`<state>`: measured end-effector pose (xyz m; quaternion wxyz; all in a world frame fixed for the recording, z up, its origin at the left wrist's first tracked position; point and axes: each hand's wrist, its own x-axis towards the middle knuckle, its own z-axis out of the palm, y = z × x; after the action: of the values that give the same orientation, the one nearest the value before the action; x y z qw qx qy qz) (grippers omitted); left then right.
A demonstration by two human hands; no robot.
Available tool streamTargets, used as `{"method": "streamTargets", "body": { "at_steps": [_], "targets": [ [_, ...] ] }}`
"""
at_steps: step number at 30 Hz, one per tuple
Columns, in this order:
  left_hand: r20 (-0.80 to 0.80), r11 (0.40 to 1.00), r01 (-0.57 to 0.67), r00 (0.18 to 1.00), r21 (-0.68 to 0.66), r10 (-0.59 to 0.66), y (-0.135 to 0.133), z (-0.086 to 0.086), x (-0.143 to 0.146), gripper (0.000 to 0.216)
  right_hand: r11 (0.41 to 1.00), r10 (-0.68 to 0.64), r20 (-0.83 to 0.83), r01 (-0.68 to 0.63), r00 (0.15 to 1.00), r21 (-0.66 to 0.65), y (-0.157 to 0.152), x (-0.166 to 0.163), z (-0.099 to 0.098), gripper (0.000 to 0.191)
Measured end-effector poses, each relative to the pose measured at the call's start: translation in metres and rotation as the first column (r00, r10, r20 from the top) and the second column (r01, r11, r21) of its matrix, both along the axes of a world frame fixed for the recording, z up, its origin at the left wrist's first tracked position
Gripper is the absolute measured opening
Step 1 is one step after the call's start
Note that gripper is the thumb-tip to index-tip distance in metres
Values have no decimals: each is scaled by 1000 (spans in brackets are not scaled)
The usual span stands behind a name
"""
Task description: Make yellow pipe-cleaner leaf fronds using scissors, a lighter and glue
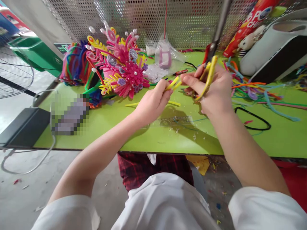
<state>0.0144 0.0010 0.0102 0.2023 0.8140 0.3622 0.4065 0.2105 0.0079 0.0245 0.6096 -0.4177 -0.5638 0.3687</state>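
Yellow fuzzy wire (177, 80), two ends showing, is sitting pinched in my left hand (152, 102). I am gripping one pair of scissors (212, 48) with my right hand (217, 88), its fingertips nearly touching those ends. Two more yellow stem ends (175, 103) are lying under the left grip; one pink bouquet (126, 65) is standing beyond.

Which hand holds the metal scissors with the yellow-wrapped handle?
The right hand: the metal scissors sit in it, blades pointing away from the person. The left hand instead pinches slim yellow strips.
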Motion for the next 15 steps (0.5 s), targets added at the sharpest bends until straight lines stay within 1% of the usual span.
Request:
{"method": "streamTargets", "body": {
  "at_steps": [2, 4, 6, 8, 9, 10, 12, 13, 15],
  "targets": [
    [14, 1000, -2, 1000, 7, 2, -1, 0, -1, 14, 995, -101, -25, 101, 995, 20, 2, 7, 3, 34],
    [28, 1000, -5, 1000, 17, 4, -2, 0, -1, 14, 990, -139, -40, 139, 990, 6, 1, 9, 6, 32],
    [45, 1000, -6, 999, 25, 4, -2, 0, -1, 14, 997, -81, -36, 81, 996, -7, -3, 6, 7, 29],
    [61, 1000, -14, 998, 29, 12, -3, -1, 0, 15, 1000, 22, -15, -22, 1000, 17, -8, -2, 5, 29],
    [69, 999, -21, 997, 28, 19, -3, -2, 0, 15, 998, 50, 3, -51, 999, 35, -10, -7, 3, 30],
    [73, 999, -27, 997, 23, 25, -3, -2, 1, 14, 997, 59, 21, -60, 998, 54, -13, -11, 1, 32],
    [94, 1000, -23, 995, -1, 23, -4, -3, 1, 16, 996, 34, 43, -37, 999, 77, -17, -18, -3, 34],
    [110, 1000, -1, 994, -23, 4, -5, -3, 2, 17, 996, 15, 47, -19, 999, 84, -19, -21, -4, 34],
    [160, 993, 81, 985, -84, -66, -7, -1, 3, 26, 996, -7, 39, 3, 999, 94, -21, -22, -4, 32]
  ]
}}
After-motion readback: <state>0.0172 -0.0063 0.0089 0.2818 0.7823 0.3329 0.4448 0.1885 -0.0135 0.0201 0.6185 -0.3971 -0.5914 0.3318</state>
